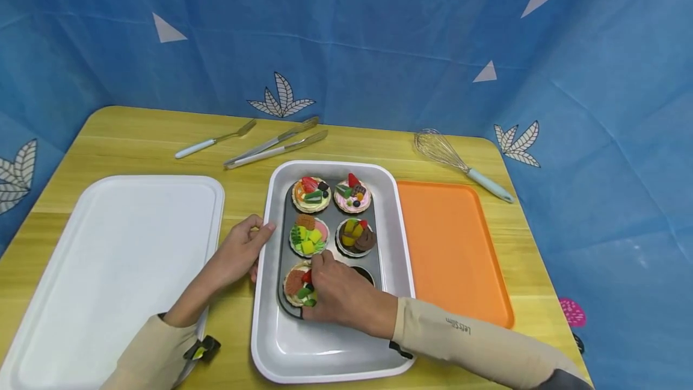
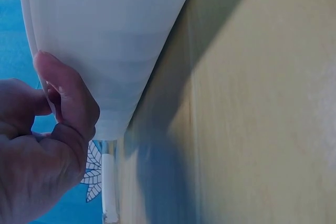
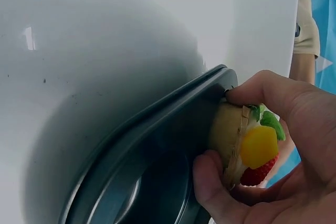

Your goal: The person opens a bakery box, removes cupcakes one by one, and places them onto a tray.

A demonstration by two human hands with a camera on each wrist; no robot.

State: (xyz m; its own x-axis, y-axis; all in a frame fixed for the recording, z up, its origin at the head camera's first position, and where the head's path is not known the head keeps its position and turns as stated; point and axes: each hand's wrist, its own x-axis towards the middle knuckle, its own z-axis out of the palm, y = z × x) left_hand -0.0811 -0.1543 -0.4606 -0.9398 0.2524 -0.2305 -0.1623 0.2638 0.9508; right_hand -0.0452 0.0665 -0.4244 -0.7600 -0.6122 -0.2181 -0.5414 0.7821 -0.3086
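My right hand (image 1: 343, 290) grips a fruit tart (image 3: 236, 145) between thumb and fingers at the near left cup of a dark muffin tin (image 3: 152, 145). A strawberry, a yellow piece and green leaves top this tart. In the head view the tin lies inside a deep white tray (image 1: 330, 348). My left hand (image 1: 240, 251) pinches the tray's left rim, its thumb on top and fingers curled under the edge. Other topped tarts stand in the tin: a strawberry one (image 1: 311, 194), a pink-cream one (image 1: 352, 195), a yellow-cubed one (image 1: 309, 237) and a chocolate one (image 1: 355, 238).
A flat white tray (image 1: 141, 245) lies to the left, an orange tray (image 1: 455, 245) to the right. Along the back are a fork (image 1: 216, 139), tongs (image 1: 276, 142) and a whisk (image 1: 460, 161). Blue cloth (image 1: 346, 35) hangs behind the wooden table (image 1: 238, 330).
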